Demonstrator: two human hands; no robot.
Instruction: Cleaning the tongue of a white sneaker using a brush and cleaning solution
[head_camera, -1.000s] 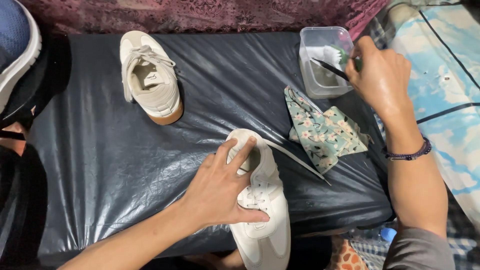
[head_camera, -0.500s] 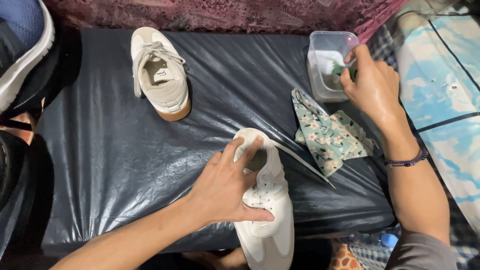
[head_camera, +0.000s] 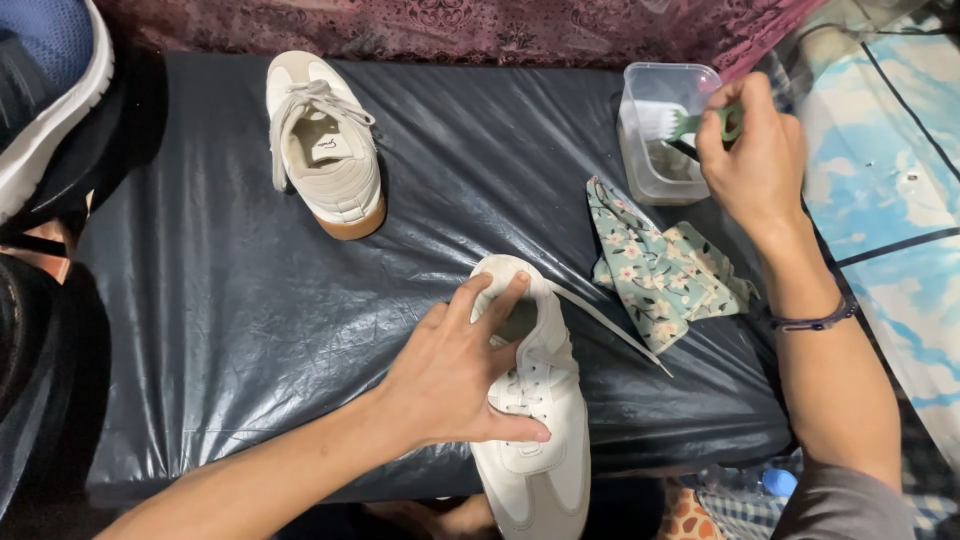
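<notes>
While left hand (head_camera: 450, 375) clamps white shoe (head_camera: 530, 400) on black plastic sheet (head_camera: 230, 300), right hand (head_camera: 755, 165) pinches green brush (head_camera: 705, 125).

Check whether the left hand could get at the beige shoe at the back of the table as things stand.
Probably yes: bare black sheeting lies between the left hand and the beige shoe, but that hand grips the white shoe.

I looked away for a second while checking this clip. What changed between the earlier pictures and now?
The right hand keeps its grip on the green-handled brush and has moved it over and into the clear plastic tub. The left hand stays on the white shoe. The second shoe and floral cloth have not moved.
</notes>
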